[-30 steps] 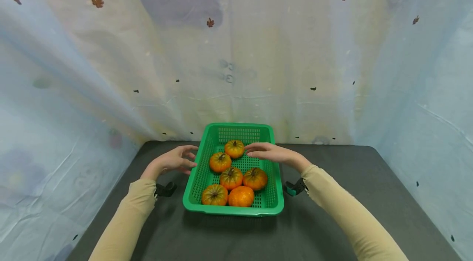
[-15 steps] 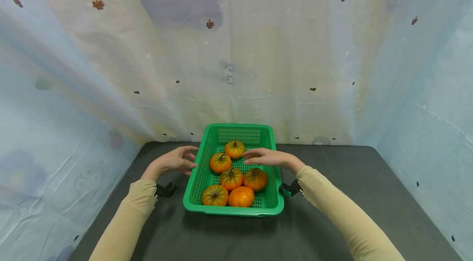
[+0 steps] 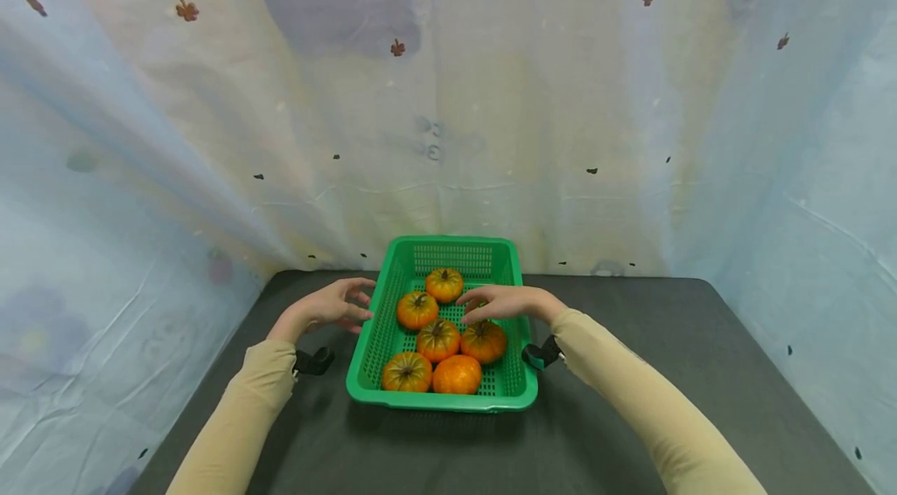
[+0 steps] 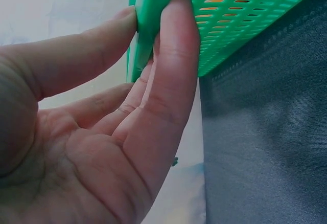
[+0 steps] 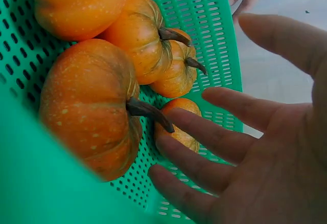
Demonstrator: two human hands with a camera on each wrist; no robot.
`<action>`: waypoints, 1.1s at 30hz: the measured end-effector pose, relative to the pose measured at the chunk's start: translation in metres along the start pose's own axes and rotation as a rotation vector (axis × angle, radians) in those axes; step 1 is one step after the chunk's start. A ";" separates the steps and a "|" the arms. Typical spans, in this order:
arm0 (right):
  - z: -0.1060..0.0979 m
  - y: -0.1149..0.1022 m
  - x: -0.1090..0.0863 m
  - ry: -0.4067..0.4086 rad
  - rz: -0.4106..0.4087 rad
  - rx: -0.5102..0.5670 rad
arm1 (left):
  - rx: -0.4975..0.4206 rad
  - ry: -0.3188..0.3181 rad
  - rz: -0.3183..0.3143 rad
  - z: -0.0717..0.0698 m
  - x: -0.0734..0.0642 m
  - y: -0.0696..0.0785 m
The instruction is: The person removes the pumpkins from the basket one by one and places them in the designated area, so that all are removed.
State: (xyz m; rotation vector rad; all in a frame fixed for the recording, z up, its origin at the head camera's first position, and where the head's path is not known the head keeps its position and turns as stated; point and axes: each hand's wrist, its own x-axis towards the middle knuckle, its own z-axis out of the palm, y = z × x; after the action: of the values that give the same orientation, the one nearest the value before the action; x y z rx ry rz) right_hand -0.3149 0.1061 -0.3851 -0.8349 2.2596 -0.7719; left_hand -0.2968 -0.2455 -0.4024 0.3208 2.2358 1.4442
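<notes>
A green plastic basket (image 3: 441,401) with slotted walls holds several small orange pumpkins. On its left side my left hand (image 3: 324,307) pinches the rim (image 4: 153,17), thumb on one face and fingers curled behind the other. Inside the basket's right half hovers my right hand (image 3: 506,300), fingers spread and holding nothing. Nearest below it is the right-hand pumpkin (image 5: 87,111), its dark stem pointing towards the fingers. A smaller pumpkin (image 3: 444,285) sits at the back, another (image 3: 416,310) just in front of it. At the front lies a smooth bright orange pumpkin (image 3: 457,375).
The basket stands on a dark grey table (image 3: 631,401). Behind and at both sides hangs a pale patterned curtain (image 3: 490,129), close to the table's back edge. Black straps (image 3: 314,361) hang below both wrists.
My right hand has moved left and slightly nearer, lowering over the right-hand pumpkin with its fingers drooping more. My left hand stays at the rim; the basket and pumpkins have not moved.
</notes>
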 end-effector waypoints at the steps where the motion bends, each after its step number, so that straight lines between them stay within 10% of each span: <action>1: 0.000 -0.001 0.001 -0.010 0.000 -0.014 | 0.001 -0.001 0.001 0.000 0.000 0.000; 33: 0.001 -0.002 0.013 -0.136 0.129 -0.122 | 0.020 0.012 -0.006 0.001 -0.001 0.000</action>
State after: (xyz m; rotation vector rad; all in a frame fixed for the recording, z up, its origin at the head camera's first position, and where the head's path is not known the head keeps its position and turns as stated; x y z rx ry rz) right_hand -0.3214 0.0949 -0.3887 -0.7639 2.2306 -0.5071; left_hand -0.2956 -0.2448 -0.4022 0.3122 2.2601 1.4243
